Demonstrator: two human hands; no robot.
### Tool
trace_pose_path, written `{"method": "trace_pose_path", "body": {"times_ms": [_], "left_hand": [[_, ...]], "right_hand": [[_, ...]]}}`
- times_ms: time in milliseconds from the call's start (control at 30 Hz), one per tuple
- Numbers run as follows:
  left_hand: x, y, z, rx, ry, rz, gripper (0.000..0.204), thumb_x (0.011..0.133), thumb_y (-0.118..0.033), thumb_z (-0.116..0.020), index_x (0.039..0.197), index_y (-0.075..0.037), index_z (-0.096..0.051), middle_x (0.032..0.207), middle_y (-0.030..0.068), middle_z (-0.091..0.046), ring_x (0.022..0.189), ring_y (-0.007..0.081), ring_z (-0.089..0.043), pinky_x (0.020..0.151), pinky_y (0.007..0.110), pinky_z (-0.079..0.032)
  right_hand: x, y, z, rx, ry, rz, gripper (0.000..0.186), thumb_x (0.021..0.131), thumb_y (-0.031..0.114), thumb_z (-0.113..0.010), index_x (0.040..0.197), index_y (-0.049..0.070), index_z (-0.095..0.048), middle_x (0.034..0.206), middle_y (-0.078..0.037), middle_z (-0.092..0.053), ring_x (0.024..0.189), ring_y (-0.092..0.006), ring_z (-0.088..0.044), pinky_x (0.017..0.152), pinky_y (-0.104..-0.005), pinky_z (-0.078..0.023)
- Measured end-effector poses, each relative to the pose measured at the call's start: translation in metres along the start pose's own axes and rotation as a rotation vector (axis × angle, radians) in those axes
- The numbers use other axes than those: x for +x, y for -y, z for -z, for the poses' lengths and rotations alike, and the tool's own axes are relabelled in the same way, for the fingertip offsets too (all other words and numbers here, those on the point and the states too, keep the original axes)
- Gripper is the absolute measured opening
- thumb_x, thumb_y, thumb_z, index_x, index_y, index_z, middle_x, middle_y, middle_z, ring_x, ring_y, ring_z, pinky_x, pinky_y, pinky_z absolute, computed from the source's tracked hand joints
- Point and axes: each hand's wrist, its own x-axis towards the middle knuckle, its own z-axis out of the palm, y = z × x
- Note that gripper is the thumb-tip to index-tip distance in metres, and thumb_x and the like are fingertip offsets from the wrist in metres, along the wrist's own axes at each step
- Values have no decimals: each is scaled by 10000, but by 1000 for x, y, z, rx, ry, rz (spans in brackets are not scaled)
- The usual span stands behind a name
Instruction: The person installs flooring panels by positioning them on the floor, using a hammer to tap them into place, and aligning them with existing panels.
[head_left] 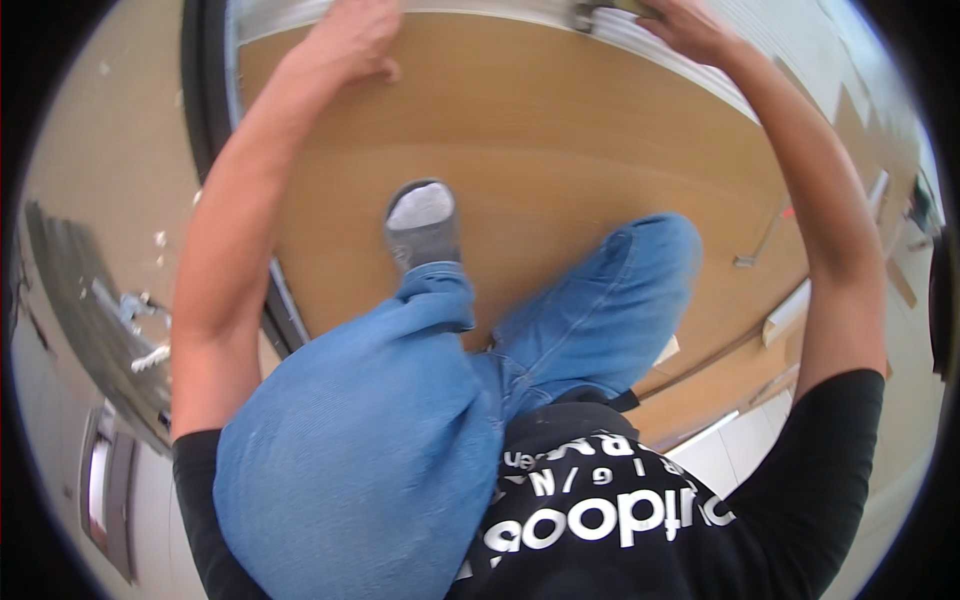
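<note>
My left hand (360,40) rests at the white ribbed strip (470,25) along the board's top edge, thumb apart from its fingers; the fingertips are partly cropped. My right hand (680,25) grips a small yellowish-and-metal tool (600,15) on that strip at top right. The tan wooden board (500,140) lies beneath me. On it are my sock-and-grey-slipper foot (420,220) and my bent right knee in jeans (630,270).
A dark frame rail (205,90) runs along the board's left side. A thin metal tool (760,240) lies right of my knee, near white strips (785,315). Scattered white scraps (150,355) and grey material (65,280) lie at left.
</note>
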Motion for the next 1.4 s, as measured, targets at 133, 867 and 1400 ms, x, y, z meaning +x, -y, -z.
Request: {"method": "trace_pose_path", "body": {"times_ms": [133,867,1400], "left_hand": [[-1,0,-3,7,-24,16,828,544,-437,-977,1096,81,-639,1096,218,-641,1090,398,-603,999,453,-507],[-34,15,6,-65,16,119,744,635,-285,-955,1184,16,-553,1213,191,-605,1201,381,-571,1006,479,-514],[-286,-86,-150,-48,-177,421,813,971,-385,-666,1617,-71,-286,1664,268,-228,1525,461,-225,1245,527,-238]], "right_hand": [[9,19,7,-25,-49,-149,214,955,268,-637,1029,84,-554,881,-200,-635,890,-430,-631,769,-533,-472],[51,68,-30,173,-431,-7,406,975,303,-653,1285,51,-580,1047,-247,-691,978,-454,-651,826,-510,-512],[-528,164,-383,821,-407,-1697,469,801,435,-743,999,13,-695,957,-255,-721,917,-404,-706,797,-501,-539]]}}
